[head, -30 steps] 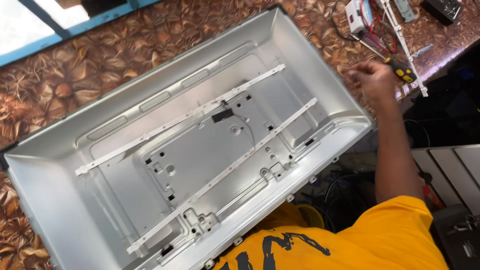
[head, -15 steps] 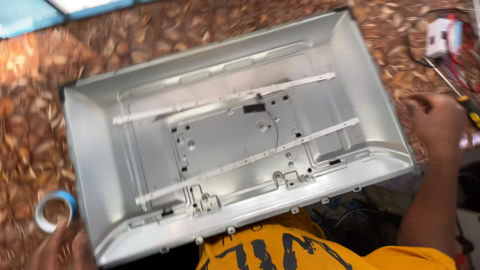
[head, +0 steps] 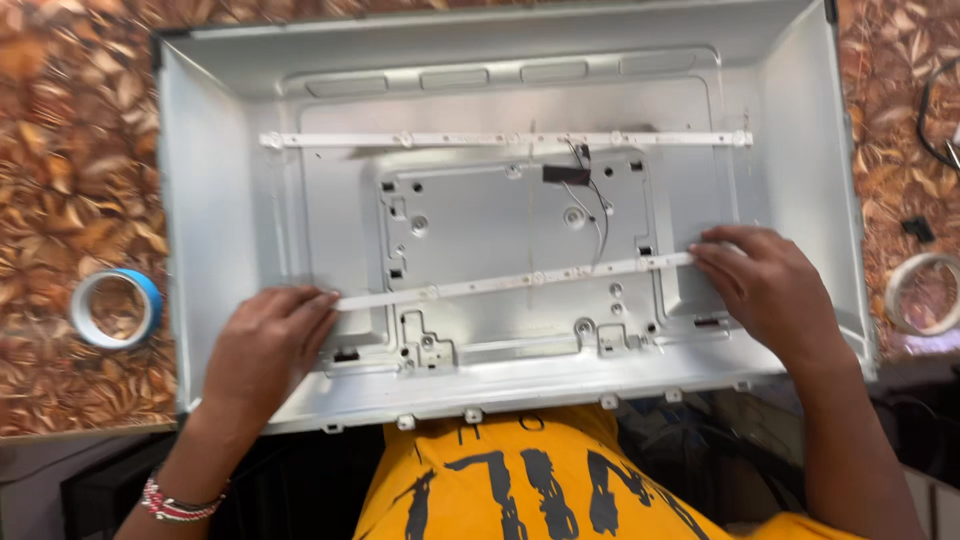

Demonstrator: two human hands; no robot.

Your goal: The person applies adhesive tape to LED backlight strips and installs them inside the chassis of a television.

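Half a second ago our right hand was off by the tools past the panel's right edge and our left was down at the bench's near corner by the blue tape; now both have come onto the panel [head: 250,160], which lies squarely across the view instead of tilted.

Our left hand [head: 262,345] lies flat, palm down, fingers loosely together, with its fingertips [head: 322,300] on the left end of the lower strip [head: 510,281]. Our right hand [head: 765,285] is flat too, its fingers pressing on the right end of the same strip. Neither hand is closed around anything; both simply press down. A beaded bracelet [head: 172,504] sits on our left wrist.

The lower strip is thin and white, and runs across the panel's middle plate with a slight rise towards the right, between our two hands. The upper strip [head: 500,139] lies level, well above it, near the panel's far wall. A thin black wire [head: 597,210] curls down from a small black patch [head: 565,174] between the two strips.

The panel is a shallow silver-grey metal tray that rests on the bench [head: 70,180], which has a brown leaf pattern. The blue tape [head: 112,307] lies on the bench just left of the panel. A white tape roll [head: 922,292] lies just right of it, cut off by the edge of view. Our yellow shirt [head: 540,480] fills the near edge.
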